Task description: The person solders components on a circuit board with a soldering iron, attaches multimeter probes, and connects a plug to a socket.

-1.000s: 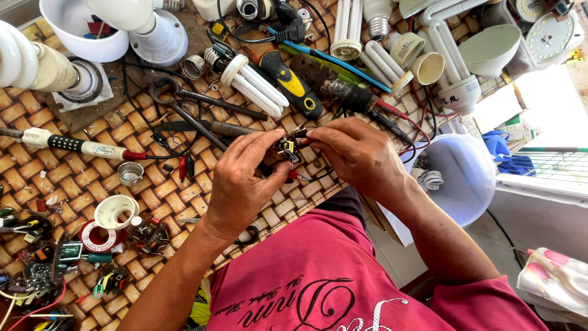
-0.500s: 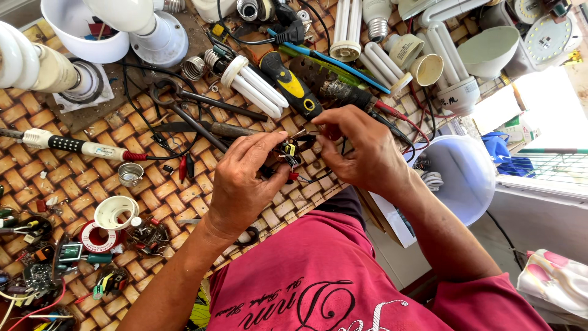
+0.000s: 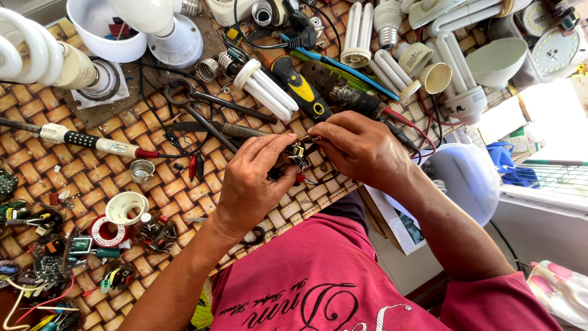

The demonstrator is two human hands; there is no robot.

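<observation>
A woven worktop (image 3: 73,178) of brown basket-weave fills the frame, crowded with lamp parts and tools. At the centre the left hand (image 3: 251,184) and the right hand (image 3: 361,147) meet over a small circuit board (image 3: 298,153) with yellow and dark components — the left fingers (image 3: 275,147) are pinched on its near edge, the right fingertips closed against its other side, so both hands hold it just above the weave. Red and black wires trail from the board toward the lower centre. Just above the hands lie a yellow-and-black screwdriver (image 3: 303,92), dark pliers (image 3: 208,110) and a soldering iron (image 3: 92,142) with a white handle at the left. Tube lamps (image 3: 269,92) lie beside the screwdriver, a spiral lamp (image 3: 24,49) sits in the upper left corner, and a white bowl (image 3: 98,27) stands near it. In the lower left of the frame lie a roll of solder (image 3: 107,233) and loose circuit boards (image 3: 43,257). The person's red shirt (image 3: 318,288) fills the bottom — a white lamp dome (image 3: 465,178) rests at the right.
</observation>
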